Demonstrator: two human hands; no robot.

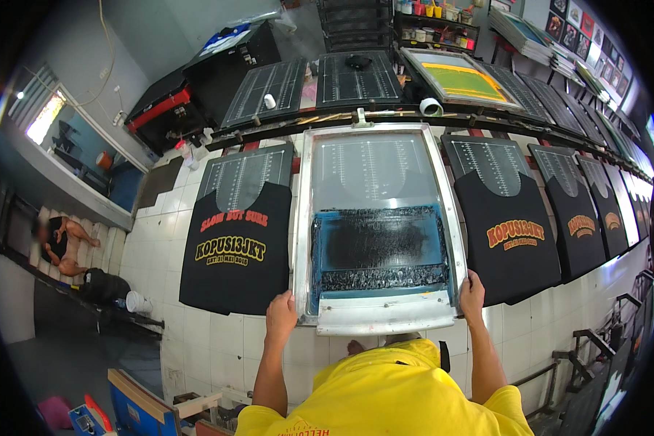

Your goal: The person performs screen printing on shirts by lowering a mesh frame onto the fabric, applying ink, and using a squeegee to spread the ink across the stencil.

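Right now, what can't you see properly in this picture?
In the head view:
What lies under the screen frame's lower part: hidden by dark mesh.
Left hand fingertips: tucked out of sight at the frame's edge.
Legs: mostly hidden by the yellow shirt.
Back jars' contents: too small.

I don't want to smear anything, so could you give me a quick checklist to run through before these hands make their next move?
1. Left hand on the screen frame: ok, at the near left corner.
2. Right hand on the frame: ok, at the right side, near end.
3. Metal bar across the frame's near end: ok.
4. Frame lying flat: cannot tell from overhead.
5. Black shirt at left spread out: ok.
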